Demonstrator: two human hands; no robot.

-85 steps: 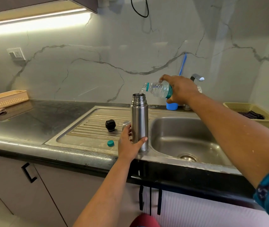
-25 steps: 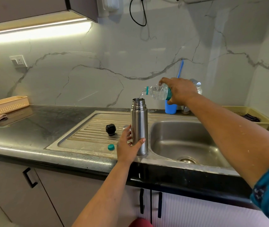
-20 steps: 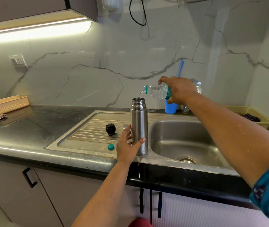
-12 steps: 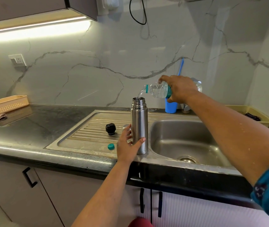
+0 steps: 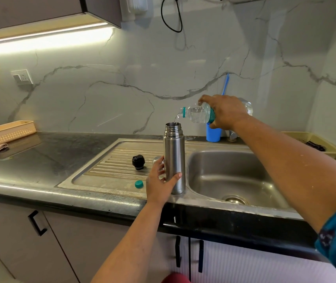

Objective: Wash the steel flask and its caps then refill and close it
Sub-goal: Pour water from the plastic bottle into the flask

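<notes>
Left hand low, fingers and thumb wrapped round the flask, right arm stretched forward — right hand gripping the tipped bottle.

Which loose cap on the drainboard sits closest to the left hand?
The small teal cap, flat near the drainboard's front edge, just beside the left hand gripping the flask. The black stopper sits farther back on the ridges.

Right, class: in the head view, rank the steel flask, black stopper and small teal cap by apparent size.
1. steel flask
2. black stopper
3. teal cap, smallest though slightly nearer the camera
</notes>
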